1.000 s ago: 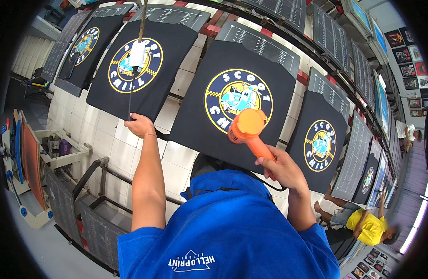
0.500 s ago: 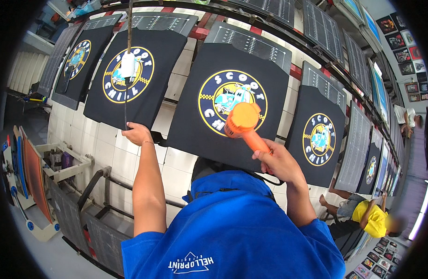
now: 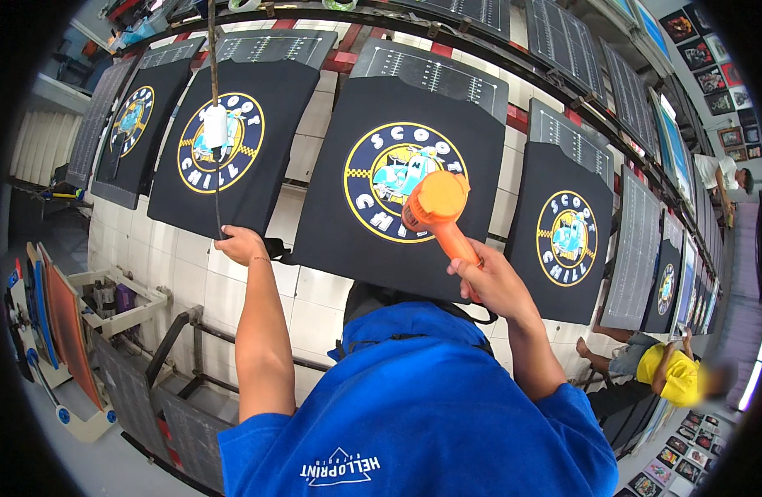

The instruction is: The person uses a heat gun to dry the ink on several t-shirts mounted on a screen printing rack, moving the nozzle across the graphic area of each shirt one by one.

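1 head-worn fisheye view, looking down, close over the shirts point(image 3: 414, 190)

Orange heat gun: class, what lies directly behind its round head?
Behind the orange heat gun, held in the right hand, lies a black shirt with a round printed design. The gun's head covers the design's right edge.

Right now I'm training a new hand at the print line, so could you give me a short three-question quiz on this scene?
1. True or false: the right hand holds an orange heat gun aimed at the round print on a black shirt.
2. What is the left hand nearest to?
A. the lower edge of a shirt
B. a yellow cloth
C. a paint can
3. Fill in: a white tag hangs on a ____ before the left shirt.

Key: 1 true; 2 A; 3 cord
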Action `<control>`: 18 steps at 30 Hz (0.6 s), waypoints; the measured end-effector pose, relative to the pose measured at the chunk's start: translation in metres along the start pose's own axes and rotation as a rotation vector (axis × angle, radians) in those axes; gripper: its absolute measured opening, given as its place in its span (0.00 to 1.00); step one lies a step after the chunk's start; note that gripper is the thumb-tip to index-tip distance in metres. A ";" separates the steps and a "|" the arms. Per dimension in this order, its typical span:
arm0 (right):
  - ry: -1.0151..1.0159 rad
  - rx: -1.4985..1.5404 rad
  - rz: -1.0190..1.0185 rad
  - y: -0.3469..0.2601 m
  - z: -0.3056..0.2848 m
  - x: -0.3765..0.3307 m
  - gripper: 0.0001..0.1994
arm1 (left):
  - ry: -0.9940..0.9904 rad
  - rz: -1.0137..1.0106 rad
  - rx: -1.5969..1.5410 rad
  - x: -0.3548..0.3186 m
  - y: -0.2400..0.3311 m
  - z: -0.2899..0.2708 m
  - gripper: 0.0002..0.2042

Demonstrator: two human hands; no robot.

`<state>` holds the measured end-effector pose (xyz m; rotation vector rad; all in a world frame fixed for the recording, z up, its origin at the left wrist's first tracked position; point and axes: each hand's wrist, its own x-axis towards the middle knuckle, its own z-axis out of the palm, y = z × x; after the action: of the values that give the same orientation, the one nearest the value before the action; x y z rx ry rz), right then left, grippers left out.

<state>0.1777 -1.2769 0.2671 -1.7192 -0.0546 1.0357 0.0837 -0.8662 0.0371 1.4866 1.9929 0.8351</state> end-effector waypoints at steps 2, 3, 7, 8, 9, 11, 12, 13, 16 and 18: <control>-0.038 -0.092 0.046 -0.001 -0.007 -0.006 0.22 | 0.012 -0.003 -0.005 0.001 -0.005 0.000 0.27; -0.041 -0.095 0.056 -0.002 -0.009 -0.007 0.22 | 0.015 -0.002 -0.007 0.003 -0.006 0.001 0.27; 0.013 -0.048 0.025 -0.001 -0.003 -0.003 0.20 | 0.000 -0.022 -0.004 0.003 -0.006 0.003 0.26; 0.045 -0.020 -0.002 -0.001 -0.001 -0.001 0.20 | -0.011 -0.032 -0.002 0.000 -0.002 0.002 0.26; 0.044 -0.013 0.005 -0.001 -0.002 -0.002 0.19 | -0.015 -0.032 -0.002 -0.001 0.000 0.002 0.26; 0.031 -0.005 0.017 -0.002 -0.002 -0.004 0.17 | -0.013 -0.038 -0.001 0.000 -0.001 -0.002 0.26; 0.023 -0.033 0.039 -0.003 -0.005 -0.007 0.16 | -0.016 -0.038 -0.003 0.000 -0.001 -0.002 0.26; 0.014 -0.060 0.062 -0.003 -0.009 -0.012 0.16 | -0.020 -0.039 -0.003 -0.002 0.000 -0.004 0.26; 0.035 -0.110 0.061 0.000 -0.013 -0.013 0.18 | -0.025 -0.043 -0.001 0.000 0.000 -0.002 0.27; 0.083 -0.080 0.009 0.000 -0.010 -0.005 0.22 | -0.034 -0.052 -0.005 0.001 -0.001 -0.001 0.27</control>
<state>0.1809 -1.2867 0.2705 -1.8345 -0.0356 0.9791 0.0815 -0.8653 0.0371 1.4300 1.9946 0.7873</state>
